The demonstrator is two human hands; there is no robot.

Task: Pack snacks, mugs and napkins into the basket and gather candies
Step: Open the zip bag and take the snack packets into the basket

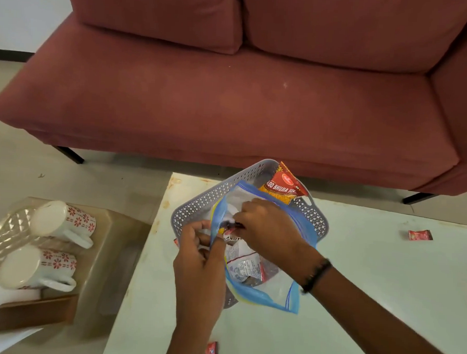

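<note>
A grey perforated basket (pixel 198 202) stands on the white table, with a red and orange snack packet (pixel 283 189) leaning in its far corner. A clear zip bag with a blue edge (pixel 280 293) lies over the basket and holds a silver snack packet (pixel 242 266). My left hand (pixel 198 256) grips the bag's open rim. My right hand (pixel 265 227) pinches a small dark candy (pixel 231 225) at the bag's mouth. Red wrapped candies lie loose on the table, one (pixel 420 235) at the right and one (pixel 211 349) near the front edge. Two white mugs with red flowers (pixel 62 222) (pixel 37 268) lie on their sides at the left.
A dusty red sofa (pixel 231 95) fills the space behind the table. The mugs rest on a low clear stand (pixel 107 240) to the left of the table, beside a brown cardboard box (pixel 33 315) and white paper. Tiled floor lies between the sofa and the table.
</note>
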